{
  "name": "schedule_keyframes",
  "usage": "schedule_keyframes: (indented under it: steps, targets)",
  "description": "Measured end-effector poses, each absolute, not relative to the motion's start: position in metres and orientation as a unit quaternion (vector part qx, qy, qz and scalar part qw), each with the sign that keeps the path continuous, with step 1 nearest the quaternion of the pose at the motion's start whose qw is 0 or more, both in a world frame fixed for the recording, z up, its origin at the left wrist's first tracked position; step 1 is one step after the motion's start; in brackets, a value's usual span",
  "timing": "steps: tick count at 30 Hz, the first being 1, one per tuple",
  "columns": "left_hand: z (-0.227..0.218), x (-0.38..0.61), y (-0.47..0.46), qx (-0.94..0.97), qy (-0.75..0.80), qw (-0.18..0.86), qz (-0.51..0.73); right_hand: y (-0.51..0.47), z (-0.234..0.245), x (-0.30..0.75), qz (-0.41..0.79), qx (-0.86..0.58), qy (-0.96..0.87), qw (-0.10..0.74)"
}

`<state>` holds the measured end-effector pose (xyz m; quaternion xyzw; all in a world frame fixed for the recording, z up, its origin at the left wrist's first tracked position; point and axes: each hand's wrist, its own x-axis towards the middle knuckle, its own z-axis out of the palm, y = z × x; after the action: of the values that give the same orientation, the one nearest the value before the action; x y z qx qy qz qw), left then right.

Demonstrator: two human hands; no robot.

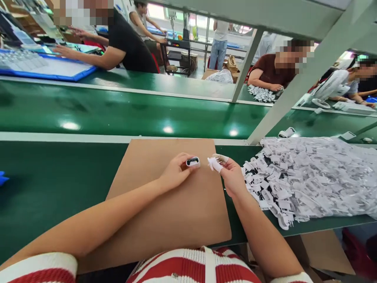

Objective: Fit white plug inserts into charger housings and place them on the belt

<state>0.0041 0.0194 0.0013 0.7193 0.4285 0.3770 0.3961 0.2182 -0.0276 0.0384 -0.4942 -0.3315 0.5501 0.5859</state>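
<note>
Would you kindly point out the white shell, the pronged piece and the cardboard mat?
white shell [193, 162]: head view, its dark open end.
pronged piece [213, 165]: head view, its body.
cardboard mat [182, 220]: head view, bare middle.

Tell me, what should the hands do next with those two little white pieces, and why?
Probably bring them together: the left hand holds a small white shell with a dark opening, the right hand pinches a pronged white piece, and only a small gap separates them.

One head-worn camera looks forward and down, close over the left hand [176, 172] and right hand [233, 177] at the bench [59, 184]
</note>
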Motion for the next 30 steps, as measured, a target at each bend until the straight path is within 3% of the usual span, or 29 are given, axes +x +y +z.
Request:
schedule_keyframes:
  steps: [5,13,20,25,30]
  targets:
    - [-0.005,-0.014,-0.025,0.747,0.406,0.387,0.357,-0.036,0.034,0.205,0.580,-0.493,-0.370,0.532]
    - [-0.011,-0.016,-0.013,0.764,0.389,0.390,0.337,-0.044,0.029,0.200,0.342,-0.543,-0.590,0.491]
    - [-0.013,-0.016,-0.013,0.768,0.390,0.391,0.325,-0.046,0.033,0.202,0.453,-0.441,-0.598,0.493]
    - [-0.012,-0.017,-0.008,0.776,0.382,0.398,0.305,-0.046,0.031,0.201,0.335,-0.485,-0.650,0.480]
    - [-0.010,-0.022,-0.007,0.796,0.335,0.416,0.286,-0.050,0.033,0.203,0.300,-0.541,-0.640,0.456]
